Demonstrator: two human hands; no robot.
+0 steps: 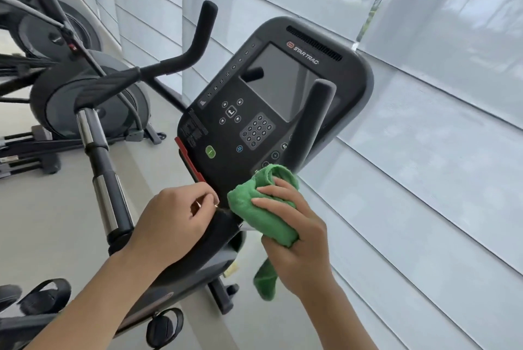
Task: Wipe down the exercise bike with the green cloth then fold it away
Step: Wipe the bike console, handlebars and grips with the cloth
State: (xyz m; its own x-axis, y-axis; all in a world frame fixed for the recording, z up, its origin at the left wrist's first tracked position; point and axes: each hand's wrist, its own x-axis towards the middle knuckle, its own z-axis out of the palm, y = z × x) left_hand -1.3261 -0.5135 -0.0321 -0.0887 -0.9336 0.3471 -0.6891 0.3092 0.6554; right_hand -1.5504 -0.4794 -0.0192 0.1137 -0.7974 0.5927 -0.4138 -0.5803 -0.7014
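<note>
Beside pale blinds (424, 151), right hand (300, 233) grips green cloth (263, 211); left hand (172, 216) curled, empty

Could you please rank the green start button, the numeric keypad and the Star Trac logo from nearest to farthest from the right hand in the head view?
From the right hand, holding the green cloth:
1. Green start button, console's lower left.
2. Numeric keypad, console's middle.
3. Star Trac logo, above the screen.
</note>
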